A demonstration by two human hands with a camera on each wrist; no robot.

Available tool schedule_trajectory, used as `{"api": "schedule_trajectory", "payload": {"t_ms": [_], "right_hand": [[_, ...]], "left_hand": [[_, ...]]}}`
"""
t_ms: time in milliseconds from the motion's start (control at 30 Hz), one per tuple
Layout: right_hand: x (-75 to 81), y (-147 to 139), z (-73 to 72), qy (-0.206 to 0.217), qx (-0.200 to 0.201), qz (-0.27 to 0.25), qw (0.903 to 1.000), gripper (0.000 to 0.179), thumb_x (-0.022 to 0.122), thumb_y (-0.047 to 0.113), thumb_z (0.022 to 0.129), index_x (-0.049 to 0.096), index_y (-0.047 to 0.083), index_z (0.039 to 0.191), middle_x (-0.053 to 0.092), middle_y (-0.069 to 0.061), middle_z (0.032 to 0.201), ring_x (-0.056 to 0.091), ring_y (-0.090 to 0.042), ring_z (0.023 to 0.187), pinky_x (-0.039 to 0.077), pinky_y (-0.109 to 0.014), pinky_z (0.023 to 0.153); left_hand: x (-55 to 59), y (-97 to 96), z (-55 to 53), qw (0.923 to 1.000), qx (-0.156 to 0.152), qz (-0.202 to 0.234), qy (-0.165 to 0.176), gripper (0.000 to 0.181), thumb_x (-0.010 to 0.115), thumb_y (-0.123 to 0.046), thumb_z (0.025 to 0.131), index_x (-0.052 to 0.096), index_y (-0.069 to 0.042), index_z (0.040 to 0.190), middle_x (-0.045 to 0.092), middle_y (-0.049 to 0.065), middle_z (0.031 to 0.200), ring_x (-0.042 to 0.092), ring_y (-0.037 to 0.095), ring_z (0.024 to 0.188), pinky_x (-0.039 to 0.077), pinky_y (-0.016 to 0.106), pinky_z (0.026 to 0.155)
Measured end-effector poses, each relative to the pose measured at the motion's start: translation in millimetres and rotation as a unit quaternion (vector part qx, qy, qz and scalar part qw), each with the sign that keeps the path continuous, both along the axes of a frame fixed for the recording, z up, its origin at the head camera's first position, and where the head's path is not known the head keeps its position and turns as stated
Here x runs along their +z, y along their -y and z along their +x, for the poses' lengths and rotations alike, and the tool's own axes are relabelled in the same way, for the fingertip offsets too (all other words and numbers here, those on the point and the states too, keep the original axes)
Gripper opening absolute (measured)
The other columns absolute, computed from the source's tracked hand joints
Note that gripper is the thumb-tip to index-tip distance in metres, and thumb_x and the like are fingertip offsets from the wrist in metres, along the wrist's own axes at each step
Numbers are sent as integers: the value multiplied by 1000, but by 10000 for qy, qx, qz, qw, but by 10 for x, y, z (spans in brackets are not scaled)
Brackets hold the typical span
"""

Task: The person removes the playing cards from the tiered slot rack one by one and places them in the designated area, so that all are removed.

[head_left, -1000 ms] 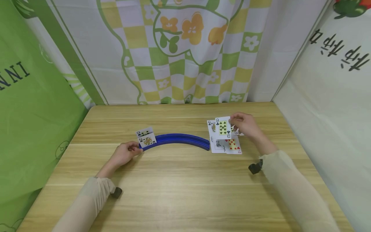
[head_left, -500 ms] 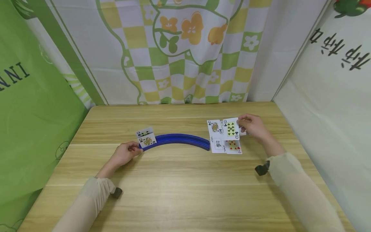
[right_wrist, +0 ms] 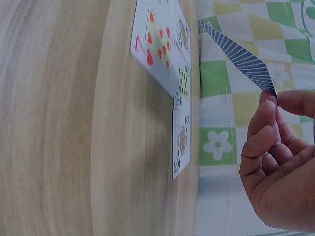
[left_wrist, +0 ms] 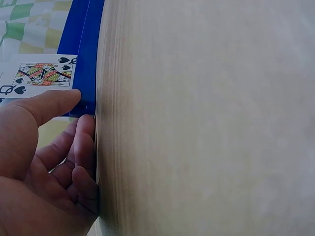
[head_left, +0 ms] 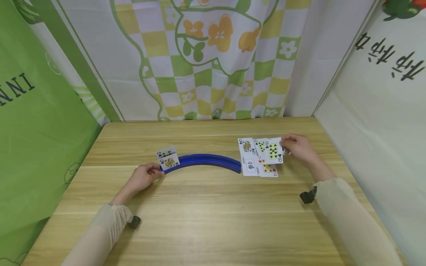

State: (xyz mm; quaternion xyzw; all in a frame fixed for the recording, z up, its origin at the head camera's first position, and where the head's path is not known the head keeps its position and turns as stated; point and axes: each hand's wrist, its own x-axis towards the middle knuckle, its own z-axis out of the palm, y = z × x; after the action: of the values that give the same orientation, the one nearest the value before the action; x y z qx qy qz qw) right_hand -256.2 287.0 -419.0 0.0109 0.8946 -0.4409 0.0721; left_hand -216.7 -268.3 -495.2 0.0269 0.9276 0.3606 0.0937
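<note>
At the left end of a curved blue card holder [head_left: 206,159], my left hand [head_left: 144,177] grips the rim, thumb in front and fingers curled at the end. A queen of spades [left_wrist: 43,77] stands in the holder there, with another black-suited card [head_left: 162,151] behind it. My right hand [head_left: 298,148] pinches the right edge of a nine of clubs [head_left: 273,150], raised over other cards; its striped back [right_wrist: 241,56] faces the right wrist camera. Beneath and beside it lie a queen [head_left: 246,146], a joker [head_left: 250,165], a seven of hearts [head_left: 269,169] and a ten [right_wrist: 182,84].
A king [right_wrist: 181,142] lies at the outer end of the spread, mostly hidden in the head view. The wooden table [head_left: 206,218] reaches back to a checked curtain [head_left: 219,88]. Cloth panels hang at both sides.
My right hand has moved right with the nine of clubs, uncovering the queen, part of the ten and more of the seven of hearts. The left hand and card holder have stayed still.
</note>
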Motion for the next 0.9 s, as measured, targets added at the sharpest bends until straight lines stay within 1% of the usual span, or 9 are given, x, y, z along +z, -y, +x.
{"api": "schedule_trajectory", "payload": {"t_ms": [233, 367, 533, 633, 733, 900], "right_hand": [[-6, -77, 10, 177, -65, -77, 9998, 36, 53, 21, 102, 56, -5, 125, 64, -12, 102, 61, -15, 81, 54, -27, 72], [-30, -135, 19, 257, -72, -19, 9996, 34, 53, 21, 102, 56, -5, 124, 64, -8, 99, 60, -14, 82, 54, -29, 74], [-90, -217, 31, 338, -149, 1, 9993, 34, 52, 21, 102, 55, -5, 124, 62, 0, 90, 60, -13, 80, 50, -28, 70], [-124, -263, 35, 365, -178, 6, 9992, 34, 52, 21, 102, 55, -5, 124, 61, 3, 86, 59, -12, 79, 48, -28, 67], [-149, -304, 36, 386, -171, 45, 9991, 35, 53, 21, 102, 55, -5, 124, 62, 3, 85, 59, -11, 78, 49, -27, 66], [-170, -346, 49, 521, -81, 177, 9984, 37, 53, 22, 101, 55, -6, 126, 64, 0, 87, 59, -14, 81, 51, -29, 69]], "left_hand": [[4, 5, -3, 10000, -2, -7, -52, 41, 71, -28, 92, 65, 2, 120, 70, 9, 95, 60, 16, 83, 48, 27, 71], [1, 3, -2, 10000, -12, 2, -63, 41, 71, -28, 92, 65, 2, 119, 70, 9, 95, 60, 16, 83, 48, 27, 71], [4, -6, 7, 10000, -7, 17, -37, 41, 71, -28, 92, 65, 2, 119, 70, 9, 95, 60, 16, 83, 48, 26, 70], [8, -3, 5, 10000, -7, 19, -34, 41, 71, -28, 92, 65, 2, 120, 69, 9, 95, 60, 16, 83, 48, 26, 70], [11, 2, 0, 10000, 3, 34, -24, 41, 71, -28, 92, 64, 2, 121, 69, 9, 95, 59, 16, 83, 48, 27, 71], [13, 6, 3, 10000, 38, 49, 38, 42, 70, -29, 93, 64, 1, 122, 69, 9, 96, 58, 16, 82, 47, 26, 70]]}}
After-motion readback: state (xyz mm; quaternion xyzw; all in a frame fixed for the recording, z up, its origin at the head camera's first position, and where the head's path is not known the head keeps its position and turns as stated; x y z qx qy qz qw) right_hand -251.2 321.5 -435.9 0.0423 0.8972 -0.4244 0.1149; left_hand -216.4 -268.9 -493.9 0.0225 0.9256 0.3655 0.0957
